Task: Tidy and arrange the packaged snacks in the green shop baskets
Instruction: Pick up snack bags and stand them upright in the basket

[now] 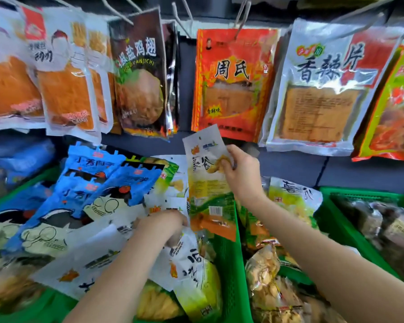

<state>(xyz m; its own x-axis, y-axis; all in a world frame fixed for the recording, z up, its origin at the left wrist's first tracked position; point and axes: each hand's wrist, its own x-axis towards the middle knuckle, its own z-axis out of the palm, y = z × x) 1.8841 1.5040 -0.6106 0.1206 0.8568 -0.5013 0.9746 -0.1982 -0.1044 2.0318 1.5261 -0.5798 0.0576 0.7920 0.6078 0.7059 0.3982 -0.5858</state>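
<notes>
Head view: a person's right hand (239,169) pinches the upper edge of a white-and-green snack packet (209,187), lifted above the green basket (229,264). Below and to its left, the left hand (166,223) curls into the loose packets (117,231) there, gripping one. The lifted packet hangs by one edge and could slip; the left hand's rummaging could push the blue packets (91,180) beyond it over the rim.

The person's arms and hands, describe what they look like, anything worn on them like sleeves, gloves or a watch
Both forearms are bare up to the frame's edge: no sleeves show. The left hand and right hand wear no gloves, and no watch, bracelet or ring is visible on either.
</notes>
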